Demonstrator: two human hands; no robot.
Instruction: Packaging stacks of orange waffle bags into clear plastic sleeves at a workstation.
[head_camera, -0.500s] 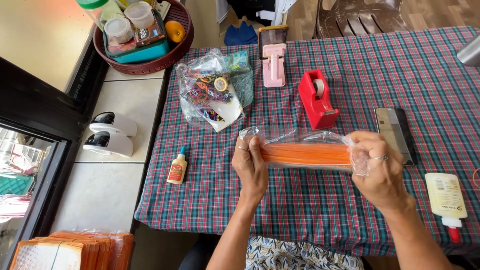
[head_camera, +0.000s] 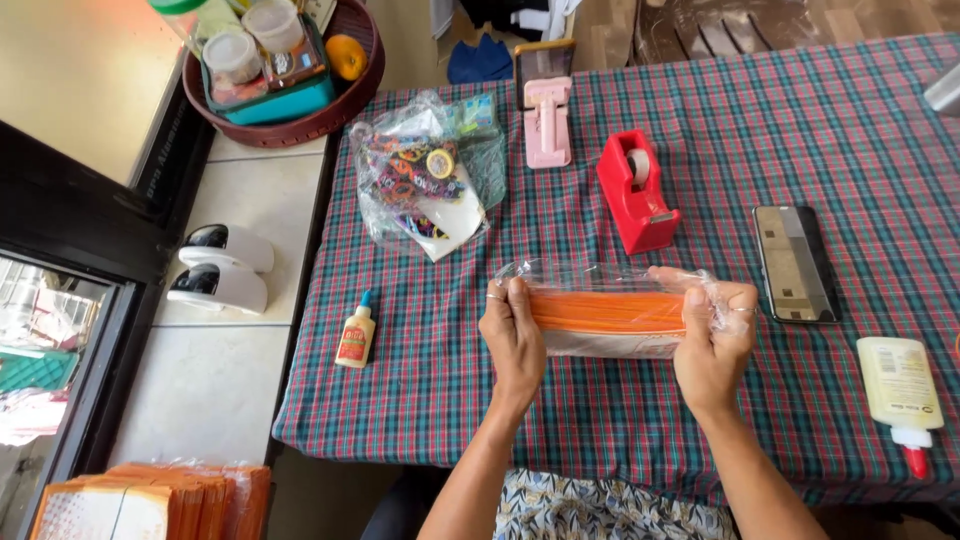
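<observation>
At counter centre: left hand (head_camera: 513, 340) and right hand (head_camera: 712, 340), fingers clenched, grip clear bag (head_camera: 610, 290) of orange sheets (head_camera: 610, 312); basket (head_camera: 330, 105) of jars at 11 o'clock.

The orange paper stack (head_camera: 608, 312) looks matt and smooth, wrapped in a thin clear plastic sleeve (head_camera: 600, 275) that's crinkly and shiny where light hits it. The bench has a woven plaid cloth (head_camera: 800, 150) on it, soft and matt. The red tape dispenser (head_camera: 634, 192) is glossy hard plastic, and the pink tool (head_camera: 547, 122) is plastic too, just duller. The phone (head_camera: 795, 263) has a slick glass face throwing reflections. The small glue bottle (head_camera: 356, 336) and the big pale bottle (head_camera: 899, 388) are smooth plastic with paper labels. The clear bag of bits (head_camera: 425, 180) is wrinkled glossy film.
</observation>
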